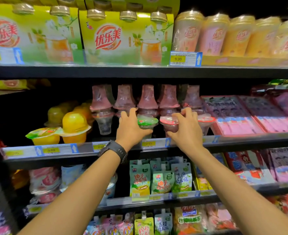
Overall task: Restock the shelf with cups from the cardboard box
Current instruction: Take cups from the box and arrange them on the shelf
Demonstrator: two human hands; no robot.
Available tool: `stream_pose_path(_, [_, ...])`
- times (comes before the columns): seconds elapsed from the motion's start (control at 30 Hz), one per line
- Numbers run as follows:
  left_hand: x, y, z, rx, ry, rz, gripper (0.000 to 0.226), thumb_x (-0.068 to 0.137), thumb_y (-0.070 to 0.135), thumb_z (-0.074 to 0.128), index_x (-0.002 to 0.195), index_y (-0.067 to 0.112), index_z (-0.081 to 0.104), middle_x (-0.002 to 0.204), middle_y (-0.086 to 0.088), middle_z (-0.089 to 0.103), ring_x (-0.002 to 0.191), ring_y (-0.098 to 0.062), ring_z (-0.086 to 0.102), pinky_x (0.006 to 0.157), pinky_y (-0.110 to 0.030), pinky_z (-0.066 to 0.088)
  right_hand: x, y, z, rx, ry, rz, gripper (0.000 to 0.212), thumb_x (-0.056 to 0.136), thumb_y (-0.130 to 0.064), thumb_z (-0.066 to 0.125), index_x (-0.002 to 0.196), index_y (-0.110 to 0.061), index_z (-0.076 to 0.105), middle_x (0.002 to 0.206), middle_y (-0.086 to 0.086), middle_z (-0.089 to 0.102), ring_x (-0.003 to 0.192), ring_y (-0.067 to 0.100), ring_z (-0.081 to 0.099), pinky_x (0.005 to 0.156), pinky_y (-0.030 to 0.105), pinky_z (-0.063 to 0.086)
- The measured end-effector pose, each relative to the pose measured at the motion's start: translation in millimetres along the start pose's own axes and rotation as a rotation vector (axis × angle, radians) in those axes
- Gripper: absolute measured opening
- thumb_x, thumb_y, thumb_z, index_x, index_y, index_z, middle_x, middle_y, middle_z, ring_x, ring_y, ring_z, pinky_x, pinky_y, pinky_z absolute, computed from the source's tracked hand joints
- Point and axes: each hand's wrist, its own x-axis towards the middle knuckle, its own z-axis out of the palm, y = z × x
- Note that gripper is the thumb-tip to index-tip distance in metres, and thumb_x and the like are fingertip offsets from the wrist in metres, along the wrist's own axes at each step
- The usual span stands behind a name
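My left hand (131,128) grips the green-lidded cup (147,122), my right hand (186,128) the red-lidded cup (169,122); I should seat both upright behind the shelf (241,146) front edge.

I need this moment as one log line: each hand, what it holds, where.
left hand: grips green-lidded cup | right hand: grips red-lidded cup | where: front of middle shelf | cardboard box: not in view

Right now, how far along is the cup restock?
Done: stacked cups already fill the back of the middle shelf. In hand: the left hand holds a green-lidded cup, the right hand a red-lidded cup, both at the front row. Left: cannot tell; the cardboard box is out of view.
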Motion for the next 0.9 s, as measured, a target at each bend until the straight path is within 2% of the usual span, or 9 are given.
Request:
stream_pose_path(0.07, [-3.5, -1.1, 3.8, 0.028, 0.078, 0.092, 0.074, 0.073, 0.038, 0.084, 0.133, 0.021, 0.045, 0.122, -0.008, 0.041, 0.113, -0.030, 0.045, 0.092, -0.034, 0.044, 1.6, 2.8, -0.1, -0.010, -0.014, -0.043, 0.059, 0.073, -0.033, 0.081, 0.126, -0.019, 0.058, 0.121, 0.001, 0.049, 0.112, 0.023, 0.043, 0.081, 0.033, 0.047])
stream_pose_path(0.13, [-3.6, -0.4, 7.5, 0.045, 0.066, 0.134, 0.061, 0.076, 0.034, 0.082, 0.128, 0.022, 0.051, 0.117, -0.005, 0.045, 0.112, -0.028, 0.046, 0.092, -0.030, 0.040, 4.4, 5.0, -1.1, 0.008, -0.036, -0.051, 0.059, 0.076, -0.031, 0.079, 0.129, -0.019, 0.056, 0.121, 0.000, 0.052, 0.112, 0.022, 0.045, 0.085, 0.034, 0.047])
stream_pose_path(0.3, [0.9, 5.3, 16.5, 0.093, 0.098, 0.144, 0.057, 0.078, 0.037, 0.080, 0.126, 0.023, 0.052, 0.118, -0.003, 0.050, 0.108, -0.026, 0.051, 0.091, -0.037, 0.048, 9.3, 6.8, -1.9, -0.067, -0.063, -0.109, 0.052, 0.077, -0.024, 0.075, 0.125, -0.013, 0.056, 0.125, 0.002, 0.056, 0.118, 0.025, 0.045, 0.096, 0.035, 0.042])
stream_pose_path(0.37, [0.9, 7.1, 18.9, 0.114, 0.111, 0.139, 0.057, 0.079, 0.039, 0.079, 0.127, 0.023, 0.052, 0.118, -0.003, 0.050, 0.108, -0.026, 0.051, 0.087, -0.036, 0.048, 11.5, 8.0, -2.0, -0.069, -0.085, -0.108, 0.052, 0.079, -0.022, 0.074, 0.126, -0.012, 0.054, 0.126, 0.004, 0.051, 0.118, 0.025, 0.043, 0.094, 0.035, 0.043])
stream_pose_path(0.5, [1.0, 9.8, 23.8, 0.109, 0.133, 0.125, 0.057, 0.079, 0.039, 0.078, 0.126, 0.022, 0.052, 0.117, -0.003, 0.049, 0.110, -0.026, 0.048, 0.085, -0.034, 0.047, 15.6, 11.5, -3.4, -0.069, -0.123, -0.104, 0.049, 0.079, -0.015, 0.071, 0.124, -0.012, 0.053, 0.121, 0.004, 0.048, 0.112, 0.024, 0.044, 0.078, 0.032, 0.045])
stream_pose_path(0.57, [0.5, 12.1, 25.5, 0.121, 0.136, 0.112, 0.057, 0.080, 0.041, 0.077, 0.126, 0.023, 0.051, 0.118, -0.003, 0.047, 0.110, -0.026, 0.047, 0.084, -0.034, 0.047, 17.4, 14.0, -4.4, -0.073, -0.146, -0.114, 0.055, 0.079, -0.013, 0.069, 0.130, -0.014, 0.051, 0.122, 0.005, 0.048, 0.112, 0.025, 0.045, 0.073, 0.032, 0.044])
stream_pose_path(0.73, [-0.7, 16.6, 29.5, 0.130, 0.150, 0.085, 0.056, 0.080, 0.044, 0.076, 0.125, 0.024, 0.051, 0.117, -0.002, 0.046, 0.108, -0.025, 0.046, 0.073, -0.028, 0.040, 20.2, 16.8, -7.0, -0.072, -0.191, -0.124, 0.065, 0.079, -0.010, 0.069, 0.139, -0.016, 0.044, 0.129, 0.005, 0.046, 0.118, 0.026, 0.045, 0.074, 0.034, 0.045])
stream_pose_path(0.9, [-0.2, 19.7, 32.1, 0.148, 0.154, 0.073, 0.056, 0.081, 0.043, 0.076, 0.126, 0.024, 0.051, 0.119, -0.002, 0.045, 0.109, -0.027, 0.047, 0.072, -0.029, 0.041, 18.1, 18.6, -5.4, -0.048, -0.197, -0.138, 0.062, 0.078, -0.012, 0.069, 0.135, -0.014, 0.045, 0.128, 0.005, 0.046, 0.117, 0.026, 0.045, 0.076, 0.031, 0.044])
